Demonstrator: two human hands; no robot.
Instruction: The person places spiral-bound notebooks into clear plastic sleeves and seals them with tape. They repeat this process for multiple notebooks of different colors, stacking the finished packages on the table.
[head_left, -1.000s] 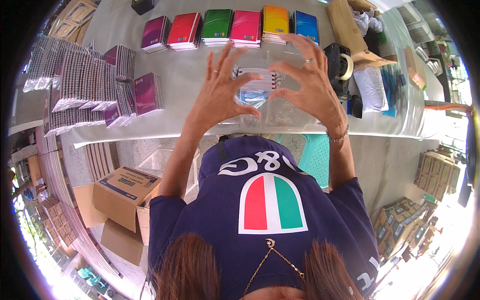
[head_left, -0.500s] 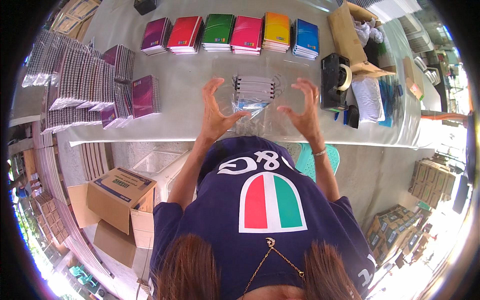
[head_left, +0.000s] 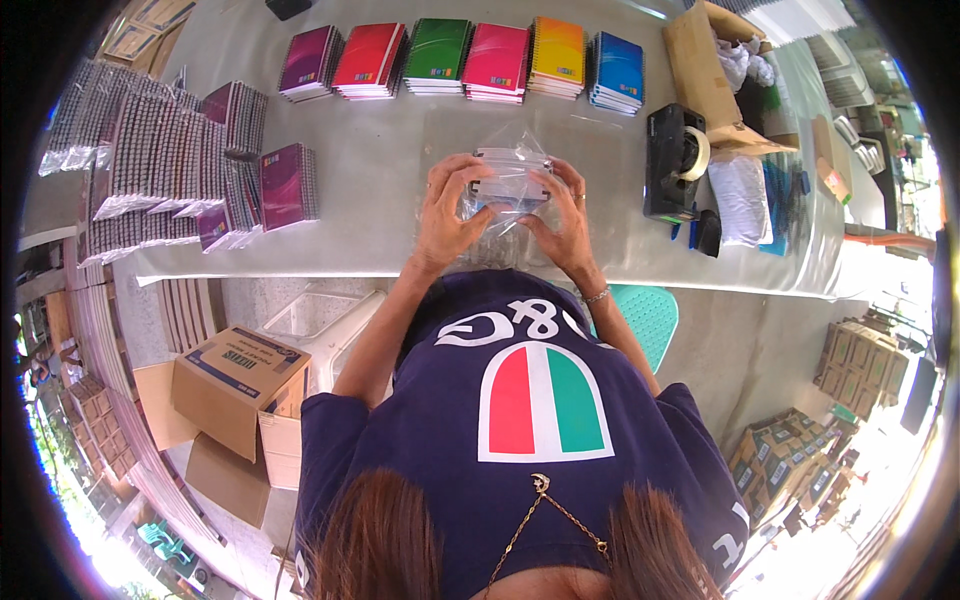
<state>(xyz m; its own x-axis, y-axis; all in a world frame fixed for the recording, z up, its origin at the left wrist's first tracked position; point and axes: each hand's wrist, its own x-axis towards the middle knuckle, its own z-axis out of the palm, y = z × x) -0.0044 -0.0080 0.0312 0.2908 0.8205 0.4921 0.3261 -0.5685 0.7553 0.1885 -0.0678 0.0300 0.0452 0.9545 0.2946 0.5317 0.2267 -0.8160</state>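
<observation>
At the desk's (head_left: 400, 190) near edge, both hands grip a clear bag (head_left: 510, 185) holding what looks like a small notebook stack. Left hand (head_left: 450, 215) and right hand (head_left: 565, 225) each have fingers clenched on a side of the bag, thumbs underneath. I judge it light, the film slippery and crinkly, the notebooks inside stiff; holding by the stack's edges through the plastic seems safest. Glare hides the bag's mouth and how many notebooks it holds. Coloured notebooks (head_left: 460, 60) line the far edge, a tape dispenser (head_left: 675, 160) right.
</observation>
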